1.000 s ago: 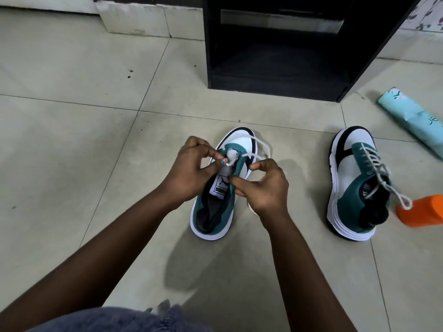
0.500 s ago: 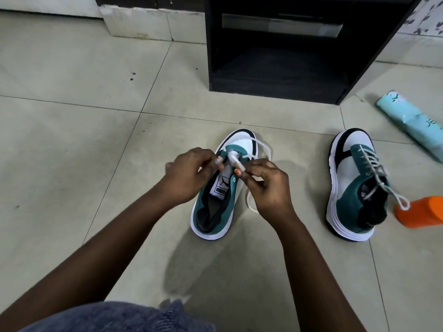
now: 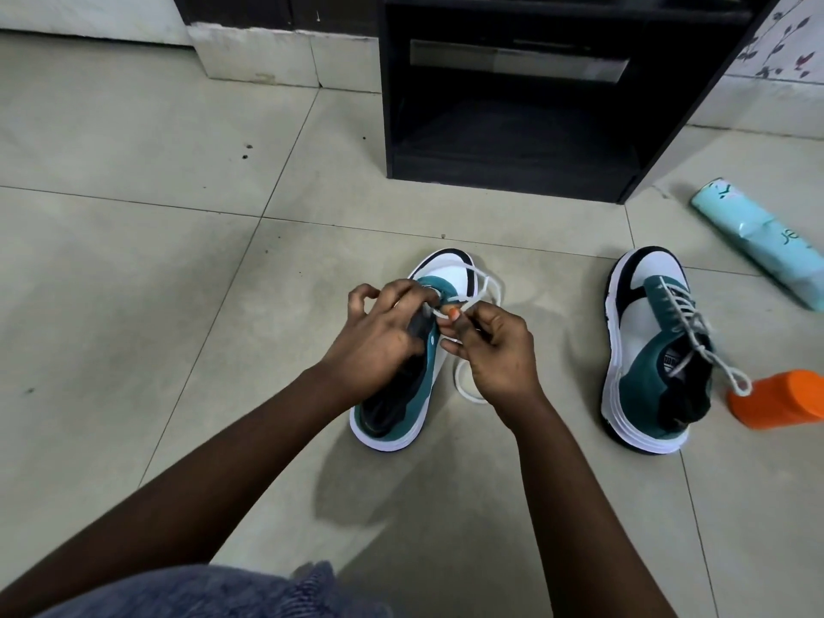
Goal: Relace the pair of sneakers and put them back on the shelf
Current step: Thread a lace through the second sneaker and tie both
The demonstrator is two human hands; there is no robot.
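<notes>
Both hands over near sneaker (image 3: 401, 394) on floor (image 3: 133, 283), toe pointing 12 o'clock toward shelf (image 3: 512, 140). Left hand (image 3: 379, 336) grips tongue; right hand (image 3: 495, 350) pinches lace (image 3: 484, 287) end at eyelets, slack looping toward 3 o'clock. Laced sneaker (image 3: 646, 350) lies parallel at 3 o'clock, nearer right hand.

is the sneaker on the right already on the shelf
No, the laced sneaker stands on the floor tiles, in front of the black shelf and apart from it.
</notes>
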